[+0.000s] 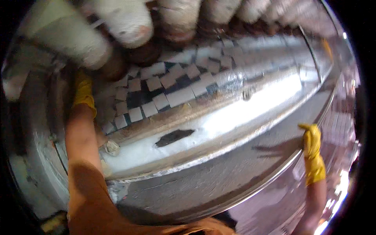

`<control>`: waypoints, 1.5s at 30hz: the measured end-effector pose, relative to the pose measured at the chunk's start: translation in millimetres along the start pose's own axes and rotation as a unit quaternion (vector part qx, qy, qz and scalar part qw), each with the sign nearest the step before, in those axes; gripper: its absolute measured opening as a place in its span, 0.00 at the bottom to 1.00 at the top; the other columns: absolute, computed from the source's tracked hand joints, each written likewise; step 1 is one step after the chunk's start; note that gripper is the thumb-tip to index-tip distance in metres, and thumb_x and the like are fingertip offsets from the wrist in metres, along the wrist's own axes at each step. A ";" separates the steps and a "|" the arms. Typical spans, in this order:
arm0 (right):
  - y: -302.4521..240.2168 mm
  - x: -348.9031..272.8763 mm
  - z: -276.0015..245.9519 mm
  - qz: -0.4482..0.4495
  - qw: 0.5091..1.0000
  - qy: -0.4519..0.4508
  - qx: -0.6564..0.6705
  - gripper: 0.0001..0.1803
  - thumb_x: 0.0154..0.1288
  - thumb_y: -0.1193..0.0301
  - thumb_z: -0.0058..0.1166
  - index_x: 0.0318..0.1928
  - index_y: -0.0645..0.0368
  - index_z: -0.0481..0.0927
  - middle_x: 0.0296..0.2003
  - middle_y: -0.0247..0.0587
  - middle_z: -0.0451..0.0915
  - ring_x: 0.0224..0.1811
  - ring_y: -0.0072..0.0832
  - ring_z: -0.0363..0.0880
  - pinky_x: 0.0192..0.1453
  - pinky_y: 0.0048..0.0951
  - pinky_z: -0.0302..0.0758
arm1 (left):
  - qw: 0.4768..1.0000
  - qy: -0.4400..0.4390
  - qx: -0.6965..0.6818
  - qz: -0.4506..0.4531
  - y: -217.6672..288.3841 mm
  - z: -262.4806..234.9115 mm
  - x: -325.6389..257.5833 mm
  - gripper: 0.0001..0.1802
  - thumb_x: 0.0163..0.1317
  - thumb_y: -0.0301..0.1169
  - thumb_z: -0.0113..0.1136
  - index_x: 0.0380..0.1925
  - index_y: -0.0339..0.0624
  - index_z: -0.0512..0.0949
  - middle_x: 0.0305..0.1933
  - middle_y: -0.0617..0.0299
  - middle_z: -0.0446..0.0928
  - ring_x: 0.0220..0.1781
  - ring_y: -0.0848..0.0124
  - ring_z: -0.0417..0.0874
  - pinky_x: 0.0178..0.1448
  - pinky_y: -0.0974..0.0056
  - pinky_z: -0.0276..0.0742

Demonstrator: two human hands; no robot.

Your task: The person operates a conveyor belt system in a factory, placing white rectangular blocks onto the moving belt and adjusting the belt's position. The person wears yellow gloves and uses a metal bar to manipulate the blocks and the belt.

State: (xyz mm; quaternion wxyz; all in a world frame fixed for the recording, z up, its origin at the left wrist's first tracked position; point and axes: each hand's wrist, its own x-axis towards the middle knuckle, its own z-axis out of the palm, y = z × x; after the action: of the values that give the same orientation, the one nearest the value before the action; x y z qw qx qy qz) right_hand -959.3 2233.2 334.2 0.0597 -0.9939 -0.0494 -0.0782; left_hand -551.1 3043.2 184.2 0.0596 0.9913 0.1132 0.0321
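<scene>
Where the far side of the work area runs up toward the top of the view, a row of thick, whitish cylinders overhangs it, their lower ends dark and rusty-looking. Along the near side curves a broad grey ledge with a pale, bright rim. Between the two stretches a dark bed, bordered on its near edge by a glossy white strip. An orange garment fills the lower left.

The yellow-gloved left hand reaches in at the bed's left end, close to the nearest cylinders; its fingers are lost in shadow, so I cannot tell whether they grip anything. The yellow-gloved right hand is by the ledge's outer rim toward the right, its fingers loosely spread, with nothing visible in them.

Pale square tiles lie on the bed from its left end toward its right, many askew. By my judgement the covering is partial: the near edge carries a fairly even row, while dark gaps remain behind it. How much is left beneath the cylinders is hidden.

Smaller still, a ragged dark patch marks the white strip, and a crumpled, pale lump sits near its left end.
</scene>
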 end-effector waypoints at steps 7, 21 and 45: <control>-16.6 -6.8 17.9 0.016 0.999 0.025 0.036 0.22 0.78 0.58 0.42 0.46 0.61 0.85 0.36 0.46 0.83 0.40 0.45 0.79 0.50 0.42 0.72 | 0.997 0.037 -0.028 -0.060 21.3 -8.2 -3.3 0.23 0.73 0.45 0.55 0.60 0.44 0.80 0.63 0.44 0.80 0.65 0.45 0.79 0.67 0.50 0.75; -5.6 -11.3 57.4 0.034 0.998 0.044 0.039 0.28 0.80 0.51 0.39 0.42 0.60 0.87 0.38 0.45 0.86 0.39 0.44 0.82 0.49 0.42 0.74 | 0.988 0.083 -0.078 -0.102 41.3 0.3 31.5 0.23 0.73 0.45 0.54 0.59 0.45 0.81 0.63 0.44 0.80 0.65 0.45 0.79 0.67 0.50 0.76; -42.5 40.2 -31.5 -0.050 0.991 0.094 0.079 0.19 0.75 0.56 0.50 0.44 0.55 0.88 0.37 0.43 0.87 0.37 0.45 0.83 0.46 0.41 0.76 | 0.953 0.056 -0.279 -0.103 31.9 -15.1 -168.7 0.20 0.71 0.42 0.59 0.54 0.42 0.84 0.56 0.45 0.84 0.58 0.47 0.85 0.63 0.52 0.79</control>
State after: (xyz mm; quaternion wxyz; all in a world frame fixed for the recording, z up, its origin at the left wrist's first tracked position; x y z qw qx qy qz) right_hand -929.1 2274.8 376.2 0.1385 -0.9707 -0.0989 -0.1695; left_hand -709.2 2975.4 194.7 0.3307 0.9144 0.2048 0.1116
